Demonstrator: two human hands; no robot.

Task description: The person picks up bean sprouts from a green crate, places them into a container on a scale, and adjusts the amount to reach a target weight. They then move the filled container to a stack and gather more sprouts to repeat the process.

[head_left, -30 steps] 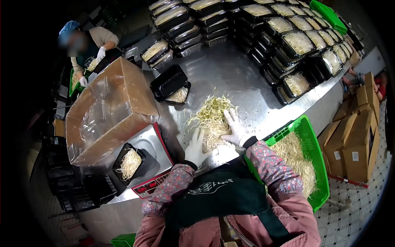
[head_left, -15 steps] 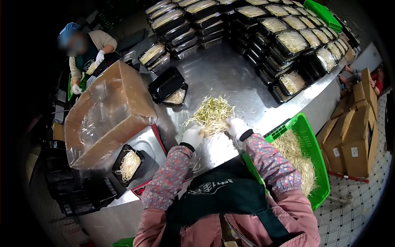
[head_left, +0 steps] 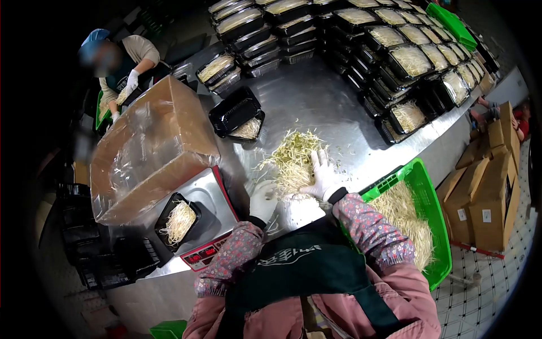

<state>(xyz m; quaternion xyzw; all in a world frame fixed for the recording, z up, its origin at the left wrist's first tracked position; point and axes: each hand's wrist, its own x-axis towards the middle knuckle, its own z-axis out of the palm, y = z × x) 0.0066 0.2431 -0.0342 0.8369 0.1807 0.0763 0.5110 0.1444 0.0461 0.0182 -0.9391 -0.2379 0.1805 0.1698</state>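
A loose pile of bean sprouts (head_left: 293,155) lies on the steel table in front of me. My right hand (head_left: 322,179), in a white glove, rests against the pile's right side with its fingers spread. On the near left side is my left hand (head_left: 263,200), also gloved, its fingers loosely bent and apart beside the sprouts. Neither hand grips anything that I can see. To the left, a black tray (head_left: 195,212) holding sprouts sits on a scale (head_left: 210,192) with a red lit display. Beyond the pile stand open black trays (head_left: 232,110), one with sprouts inside.
A plastic-lined cardboard box (head_left: 195,116) stands at left. Stacked filled trays (head_left: 389,70) line the table's far and right sides. A green crate (head_left: 440,226) of sprouts is at my right. Across the table, a co-worker (head_left: 138,53) handles a tray. Cartons (head_left: 480,198) stand farther right.
My right hand has moved up along the pile and spread its fingers. My left hand has drawn back slightly toward me. More of the scale's display shows now.
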